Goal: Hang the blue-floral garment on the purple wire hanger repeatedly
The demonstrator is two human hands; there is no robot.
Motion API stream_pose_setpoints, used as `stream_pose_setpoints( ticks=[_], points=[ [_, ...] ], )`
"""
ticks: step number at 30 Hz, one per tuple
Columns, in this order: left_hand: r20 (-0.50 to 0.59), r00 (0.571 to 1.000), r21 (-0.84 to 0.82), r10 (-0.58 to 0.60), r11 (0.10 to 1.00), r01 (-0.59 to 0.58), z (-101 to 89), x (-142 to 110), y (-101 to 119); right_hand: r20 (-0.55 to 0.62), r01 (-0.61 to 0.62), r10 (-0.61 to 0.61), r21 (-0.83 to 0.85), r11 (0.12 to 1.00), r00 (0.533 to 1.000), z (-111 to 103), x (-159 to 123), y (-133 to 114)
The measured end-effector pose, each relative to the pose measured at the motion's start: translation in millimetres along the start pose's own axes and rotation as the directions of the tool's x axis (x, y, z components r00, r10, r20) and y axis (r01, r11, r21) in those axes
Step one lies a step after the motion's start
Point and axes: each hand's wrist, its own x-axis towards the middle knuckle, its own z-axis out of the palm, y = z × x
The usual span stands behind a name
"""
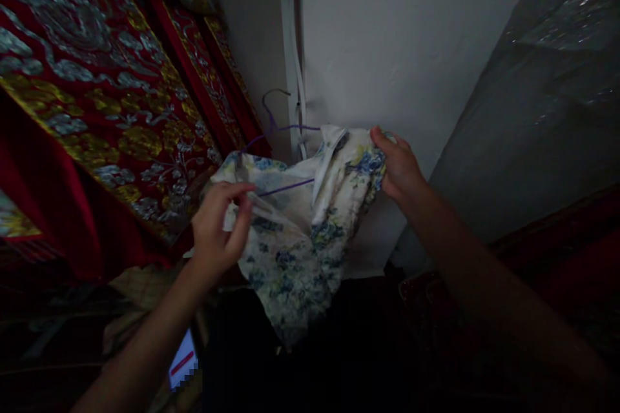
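Note:
A white blouse (290, 258) with a blue and yellow floral print hangs on a thin purple hanger (298, 126), whose hook points up and to the right. My right hand (400, 164) grips the garment at its right shoulder, thumb on top. At the left side of the neckline, my left hand (223, 219) is closed in a pinch on the blouse's edge. The hanger's lower bar shows through the open neck. The blouse tapers downward, and its lower end fades into shadow.
Red cloth (121, 77) with gold and silver embroidery hangs on the left. A pale wall (387, 45) with a vertical white strip (292, 45) stands behind. Clear plastic sheeting (547, 77) covers the right side. A lit screen (184, 361) shows at lower left.

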Motion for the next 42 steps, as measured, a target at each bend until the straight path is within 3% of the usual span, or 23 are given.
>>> stream_pose_setpoints(
  ticks=[2,4,5,7,10,14,16,19,21,23,25,27,29,34,38,40,42],
  points=[
    [0.278,0.96,-0.042,-0.045,0.997,0.058,18.3,-16.5,3.3,-0.047,0.056,-0.057,-0.012,0.998,0.997,-3.2,9.6,-1.2],
    [0.519,0.844,-0.05,-0.133,0.981,0.185,40.8,-32.1,2.1,-0.089,0.088,-0.089,-0.02,0.996,0.992,-13.9,9.1,-0.2],
    [0.587,0.791,-0.037,-0.173,0.97,0.239,52.5,-38.9,0.1,-0.103,0.086,-0.088,-0.023,0.996,0.991,-20.9,5.6,1.2],
    [0.639,0.738,-0.005,-0.218,0.958,0.287,74.4,-49.8,-5.0,-0.112,0.052,-0.056,-0.036,0.998,0.992,-35.7,-5.7,6.0],
    [0.652,0.719,0.037,-0.243,0.956,0.291,98.5,-62.7,-10.2,-0.113,-0.029,0.022,-0.061,0.998,0.993,-53.5,-25.7,17.6],
    [0.727,0.637,0.08,-0.255,0.954,0.29,110.6,-89.9,-6.9,-0.111,-0.07,0.061,-0.071,0.995,0.992,-66.7,-35.3,36.5],
    [0.722,0.637,0.051,-0.271,0.939,0.341,110.5,-111.4,0.1,-0.158,-0.017,-0.002,-0.12,0.993,0.987,-72.3,-33.2,46.0],
    [0.61,0.699,-0.053,-0.374,0.861,0.507,108.6,-145.3,17.0,-0.28,0.056,-0.144,-0.298,0.953,0.949,-80.6,-46.3,61.6],
    [0.514,0.714,-0.136,-0.475,0.777,0.615,108.2,-162.2,30.9,-0.373,0.085,-0.26,-0.426,0.901,0.891,-82.1,-80.7,75.8],
    [0.451,0.699,-0.2,-0.555,0.7,0.686,108.3,-171.4,44.6,-0.461,0.065,-0.312,-0.476,0.877,0.831,-77.4,-135.7,94.6],
    [0.44,0.681,-0.245,-0.586,0.651,0.718,108.3,-173.6,56.5,-0.443,-0.04,-0.169,-0.424,0.905,0.88,-66.3,-197.6,115.6],
    [0.458,0.67,-0.275,-0.584,0.623,0.732,107.8,-171.9,65.4,-0.249,-0.166,0.077,-0.359,0.919,0.965,-51.2,-247.9,133.9],
    [0.464,0.66,-0.285,-0.591,0.606,0.743,106.9,-169.3,71.1,-0.08,-0.2,0.183,-0.325,0.924,0.98,-36.4,-273.9,144.3],
    [0.409,0.61,-0.268,-0.679,0.55,0.791,104.8,-164.3,73.2,0.066,-0.153,0.196,-0.411,0.899,0.978,-21.4,-259.5,134.4],
    [0.386,0.606,-0.409,-0.696,0.459,0.788,104.4,-163.8,71.1,0.106,-0.148,0.215,-0.442,0.885,0.971,-25.8,-249.8,126.9],
    [0.389,0.56,-0.479,-0.731,0.358,0.801,106.2,-165.5,73.6,0.072,-0.166,0.218,-0.433,0.886,0.973,-28.3,-253.6,128.7],
    [0.372,0.482,-0.559,-0.793,0.223,0.799,109.9,-168.1,79.7,0.034,-0.183,0.217,-0.422,0.888,0.976,-30.3,-258.0,130.5]
  ],
)
